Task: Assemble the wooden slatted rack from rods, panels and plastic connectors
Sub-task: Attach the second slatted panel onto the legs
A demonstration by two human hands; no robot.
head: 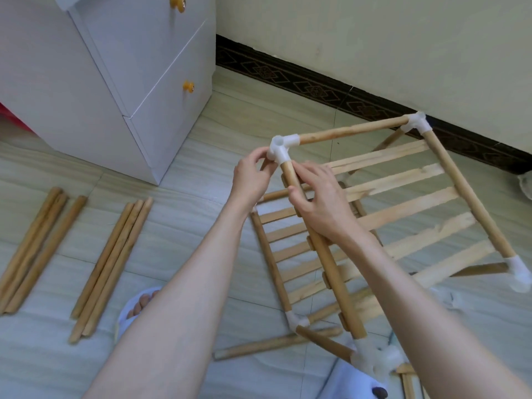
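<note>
A partly built wooden rack (374, 214) stands on the floor at centre right, with slatted panels and rods joined by white plastic connectors. My left hand (253, 177) pinches the near-left top corner connector (283, 148) from the left. My right hand (319, 197) grips the rod (331, 260) that runs down from that connector, just below the joint. Other white connectors sit at the far corner (416, 123), the right corner (519, 273) and the bottom front (371, 359).
Two bundles of loose rods (37, 246) (112, 263) lie on the tiled floor at left. Another single rod (276, 345) lies near my slippered foot (135, 309). A white drawer cabinet (115, 82) stands at back left; the wall skirting (345, 90) runs behind the rack.
</note>
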